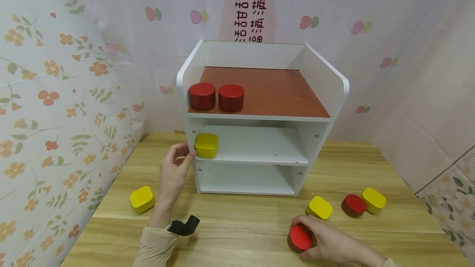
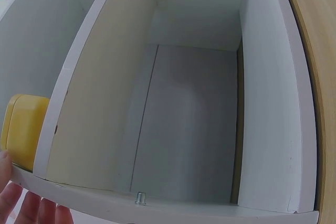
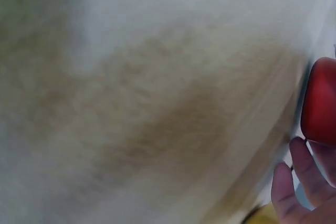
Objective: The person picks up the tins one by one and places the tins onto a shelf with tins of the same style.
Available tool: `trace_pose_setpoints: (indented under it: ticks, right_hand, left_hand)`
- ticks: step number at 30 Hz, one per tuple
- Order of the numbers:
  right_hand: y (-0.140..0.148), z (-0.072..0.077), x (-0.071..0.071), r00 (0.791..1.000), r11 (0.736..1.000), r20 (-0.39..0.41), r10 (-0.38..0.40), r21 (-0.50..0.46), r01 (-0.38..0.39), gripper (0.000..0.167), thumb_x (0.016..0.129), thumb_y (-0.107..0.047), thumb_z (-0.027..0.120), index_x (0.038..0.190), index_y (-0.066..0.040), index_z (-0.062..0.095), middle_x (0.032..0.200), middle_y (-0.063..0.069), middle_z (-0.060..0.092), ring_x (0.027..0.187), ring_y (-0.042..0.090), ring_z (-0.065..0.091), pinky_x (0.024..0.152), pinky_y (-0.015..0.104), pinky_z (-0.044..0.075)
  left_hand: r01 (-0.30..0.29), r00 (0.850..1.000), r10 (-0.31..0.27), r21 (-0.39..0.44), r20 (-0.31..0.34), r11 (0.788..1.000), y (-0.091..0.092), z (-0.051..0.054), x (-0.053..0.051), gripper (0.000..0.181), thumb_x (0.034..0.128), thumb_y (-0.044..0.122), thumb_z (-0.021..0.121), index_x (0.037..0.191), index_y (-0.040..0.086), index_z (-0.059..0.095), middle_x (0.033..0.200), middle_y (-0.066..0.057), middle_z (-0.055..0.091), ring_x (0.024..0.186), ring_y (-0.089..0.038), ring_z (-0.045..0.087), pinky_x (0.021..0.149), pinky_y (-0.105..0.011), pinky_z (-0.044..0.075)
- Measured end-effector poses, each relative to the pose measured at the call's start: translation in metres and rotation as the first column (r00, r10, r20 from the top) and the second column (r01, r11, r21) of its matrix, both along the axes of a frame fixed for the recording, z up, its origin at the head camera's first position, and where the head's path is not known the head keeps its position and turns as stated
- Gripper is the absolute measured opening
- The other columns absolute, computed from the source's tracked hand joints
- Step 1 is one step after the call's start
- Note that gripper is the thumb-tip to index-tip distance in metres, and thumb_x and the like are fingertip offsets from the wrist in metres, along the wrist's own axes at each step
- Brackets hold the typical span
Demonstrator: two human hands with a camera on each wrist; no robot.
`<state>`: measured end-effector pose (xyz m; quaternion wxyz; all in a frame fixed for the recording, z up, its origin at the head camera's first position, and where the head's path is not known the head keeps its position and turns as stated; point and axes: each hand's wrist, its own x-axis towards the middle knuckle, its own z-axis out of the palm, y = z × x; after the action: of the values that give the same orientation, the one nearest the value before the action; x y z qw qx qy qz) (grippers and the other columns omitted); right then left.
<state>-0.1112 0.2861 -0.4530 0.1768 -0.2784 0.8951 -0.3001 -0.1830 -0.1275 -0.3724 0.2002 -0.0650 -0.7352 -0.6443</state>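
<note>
Red round container (image 1: 299, 238), pinched by the right hand (image 1: 326, 239), seems at pickup, needing a lift; whether the left hand (image 1: 176, 170) grips, I cannot tell.

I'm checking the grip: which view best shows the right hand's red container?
The head view: the red container shows nearly its whole top, gripped by the right hand. Right wrist crops it at the right edge; left wrist misses it.

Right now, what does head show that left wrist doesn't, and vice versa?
Head only: the right hand holding a red container, and two red containers on the top shelf.

Left wrist only: the underside of the middle shelf and a thin dark line inside the bottom compartment.

Both: the left hand, a yellow container on that shelf, the cabinet and table.
</note>
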Motion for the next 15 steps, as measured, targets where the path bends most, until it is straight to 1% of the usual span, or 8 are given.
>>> trace_pose_setpoints:
  ticks: [4, 7, 8, 11, 15]
  right_hand:
    - [-0.005, 0.007, -0.001, 1.0, 1.0, 0.025, 0.003, -0.001, -0.003, 0.064, 0.078, -0.035, 0.081, 0.132, -0.021, 0.049, 0.122, -0.012, 0.053, 0.106, 0.01, 0.05, 0.088, 0.026, 0.048]
    - [-0.008, 0.016, -0.002, 0.999, 0.999, 0.019, 0.028, -0.017, -0.028, 0.063, 0.08, -0.036, 0.08, 0.132, -0.018, 0.049, 0.125, -0.01, 0.053, 0.107, 0.011, 0.051, 0.088, 0.026, 0.049]
    - [-0.009, 0.019, -0.002, 0.999, 0.999, 0.003, 0.043, -0.028, -0.042, 0.063, 0.081, -0.035, 0.08, 0.132, -0.017, 0.049, 0.125, -0.009, 0.053, 0.107, 0.011, 0.051, 0.087, 0.026, 0.049]
    - [-0.013, 0.029, -0.004, 0.989, 0.993, -0.106, 0.099, -0.057, -0.105, 0.061, 0.081, -0.033, 0.081, 0.13, -0.014, 0.049, 0.122, -0.01, 0.055, 0.105, 0.01, 0.053, 0.085, 0.026, 0.051]
    - [-0.021, 0.044, -0.006, 0.96, 0.985, -0.241, 0.144, -0.055, -0.161, 0.06, 0.08, -0.028, 0.083, 0.129, -0.018, 0.049, 0.118, -0.012, 0.056, 0.1, 0.007, 0.055, 0.081, 0.026, 0.052]
  left_hand:
    - [-0.005, 1.0, 0.005, -0.001, 0.002, 1.0, 0.0, 0.0, 0.0, 0.03, 0.0944, 0.01, 0.066, 0.12, -0.003, 0.057, 0.111, -0.016, 0.058, 0.1, -0.022, 0.052, 0.084, -0.025, 0.045]
    - [-0.008, 1.0, 0.008, -0.001, 0.002, 1.0, -0.001, -0.001, 0.0, 0.03, 0.0942, 0.01, 0.066, 0.12, -0.003, 0.057, 0.111, -0.015, 0.058, 0.1, -0.021, 0.052, 0.084, -0.025, 0.045]
    - [-0.008, 1.0, 0.008, -0.002, 0.001, 1.0, -0.001, -0.001, 0.0, 0.03, 0.0942, 0.01, 0.066, 0.12, -0.003, 0.057, 0.111, -0.015, 0.058, 0.1, -0.021, 0.052, 0.084, -0.025, 0.045]
    - [-0.003, 1.0, 0.003, -0.002, -0.011, 1.0, 0.0, 0.0, -0.001, 0.03, 0.094, 0.01, 0.067, 0.119, -0.003, 0.057, 0.11, -0.015, 0.058, 0.099, -0.021, 0.052, 0.084, -0.026, 0.045]
    - [-0.008, 0.999, 0.008, -0.001, -0.039, 1.0, 0.0, 0.0, 0.0, 0.029, 0.0934, 0.008, 0.067, 0.117, -0.004, 0.058, 0.108, -0.016, 0.059, 0.098, -0.021, 0.053, 0.082, -0.027, 0.046]
